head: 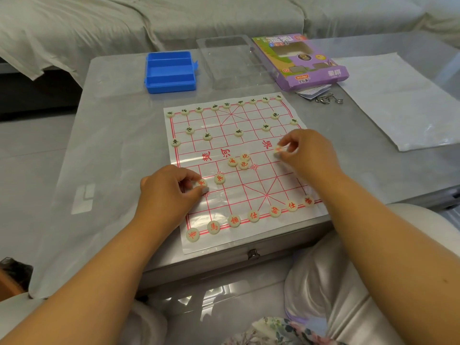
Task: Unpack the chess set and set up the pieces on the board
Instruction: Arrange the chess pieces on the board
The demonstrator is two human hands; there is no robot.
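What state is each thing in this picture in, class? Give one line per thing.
Blue box: open, empty.
Purple carton: lying flat.
Board sheet: unfolded, partly set up.
Three loose pieces: clustered mid-board.
Left hand: pinching a red-marked piece.
Right hand: pinching a piece.

Soft, even daylight fills the scene, moderately bright, with only faint shadows directly under the left hand [171, 188] and right hand [306, 155] where the fingertips meet the paper board [249, 185]. Pale glare streaks lie on the glossy table top [112, 145] well left of the left fingers and on the clear plastic tray [231, 61] far beyond both hands, with brighter reflections on the shiny floor [219, 300] below the wrists. Wide-angle distortion bends the table edges and sofa [174, 18] toward the frame borders, and the picture is slightly soft overall, so the characters on the far pieces beyond the fingers are hard to read.
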